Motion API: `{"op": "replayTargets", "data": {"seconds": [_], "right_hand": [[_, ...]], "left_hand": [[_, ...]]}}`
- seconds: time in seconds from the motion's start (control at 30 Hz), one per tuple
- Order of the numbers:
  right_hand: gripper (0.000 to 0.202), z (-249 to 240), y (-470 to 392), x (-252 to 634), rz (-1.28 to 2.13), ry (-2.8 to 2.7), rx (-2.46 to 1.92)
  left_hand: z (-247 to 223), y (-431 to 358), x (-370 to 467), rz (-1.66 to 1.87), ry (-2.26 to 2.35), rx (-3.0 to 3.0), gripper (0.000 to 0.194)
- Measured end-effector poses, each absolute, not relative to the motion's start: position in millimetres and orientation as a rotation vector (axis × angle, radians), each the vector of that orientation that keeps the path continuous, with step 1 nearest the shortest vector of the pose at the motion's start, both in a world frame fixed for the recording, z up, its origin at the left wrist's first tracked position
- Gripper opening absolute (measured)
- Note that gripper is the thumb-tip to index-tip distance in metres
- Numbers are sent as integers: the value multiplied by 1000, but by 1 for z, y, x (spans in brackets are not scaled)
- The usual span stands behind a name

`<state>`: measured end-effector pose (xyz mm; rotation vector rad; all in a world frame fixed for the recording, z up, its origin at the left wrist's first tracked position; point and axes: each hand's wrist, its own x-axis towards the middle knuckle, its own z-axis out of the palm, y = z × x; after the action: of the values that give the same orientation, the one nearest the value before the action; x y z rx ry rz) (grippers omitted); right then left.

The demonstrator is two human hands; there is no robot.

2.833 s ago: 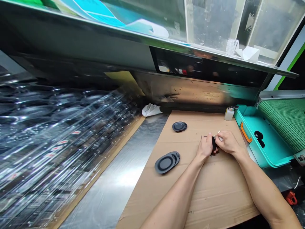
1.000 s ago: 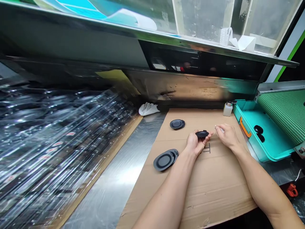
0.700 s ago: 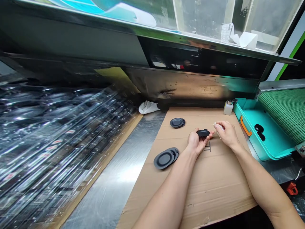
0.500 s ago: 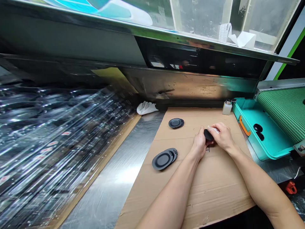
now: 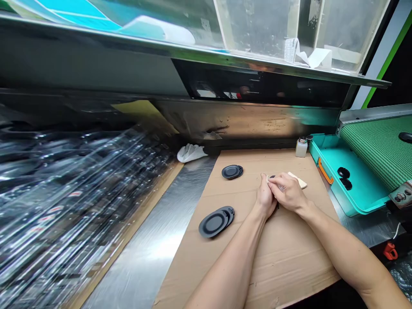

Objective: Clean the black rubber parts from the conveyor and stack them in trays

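At one o'clock on the flat brown cardboard sheet (image 5: 289,253), the left hand (image 5: 265,197), reaching in from seven, wraps curled fingers round a small black piece (image 5: 272,176), mostly hidden; only a rounded dark edge shows. From between four and five, the right hand (image 5: 289,192) bends over it; whether its fingers grip anything, I cannot tell.

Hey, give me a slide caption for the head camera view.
Left hand and right hand meet at a mostly hidden dark piece over cardboard, a teal bin to the right.
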<state>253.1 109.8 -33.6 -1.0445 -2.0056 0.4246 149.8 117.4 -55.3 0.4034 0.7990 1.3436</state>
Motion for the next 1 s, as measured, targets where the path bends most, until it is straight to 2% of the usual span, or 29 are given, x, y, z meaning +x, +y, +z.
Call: {"op": "replayTargets", "data": {"seconds": [0.13,0.27,0.5,0.63,0.8,1.0], "right_hand": [[17,-32,112,259,449,-2107,-1024],[21,-35,113,259,237,-1941,-1140],[12,-32,114,264,516,-2157,-937],[16,-30,115,269,286,-2114,-1202],[14,-32,110,260,343,-2194,-1041],[22,-28,106,257,44,-2150,-1444]], "left_hand": [[-52,118,146,1292,731,348,61],[-49,115,151,1276,697,330,48],[-50,117,144,1282,684,292,55],[-51,119,146,1370,758,286,50],[-53,117,153,1451,844,219,44],[-56,118,157,1511,850,278,43]]}}
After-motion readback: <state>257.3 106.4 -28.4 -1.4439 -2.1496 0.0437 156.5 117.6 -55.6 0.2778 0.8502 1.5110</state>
